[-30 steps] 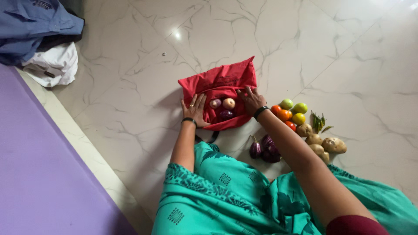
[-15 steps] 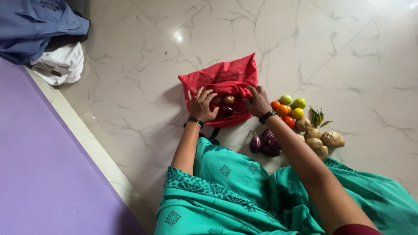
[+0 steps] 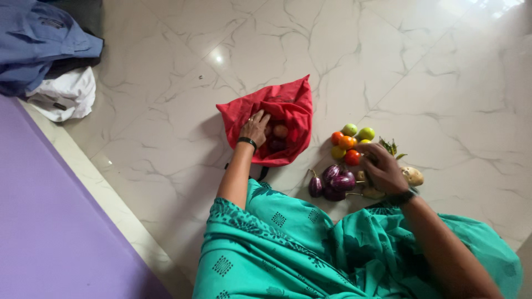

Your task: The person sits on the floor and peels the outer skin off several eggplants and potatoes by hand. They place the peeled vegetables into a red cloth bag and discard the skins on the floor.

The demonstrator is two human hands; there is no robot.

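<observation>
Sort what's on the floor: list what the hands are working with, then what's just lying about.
In hand:
left hand at the mouth of the red cloth bag
right hand over the potatoes
purple brinjals
tomatoes and green fruits

Lying about:
blue shirt
white cloth
purple mat

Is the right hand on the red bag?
No: the right hand is over the potatoes beside the bag; only the left hand holds the red bag.

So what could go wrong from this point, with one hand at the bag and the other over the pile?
The left hand holds only one edge of the red cloth bag, so its mouth may sag shut. The right hand covers the potatoes beside loosely piled round fruit, which could roll across the smooth marble floor if nudged.
</observation>
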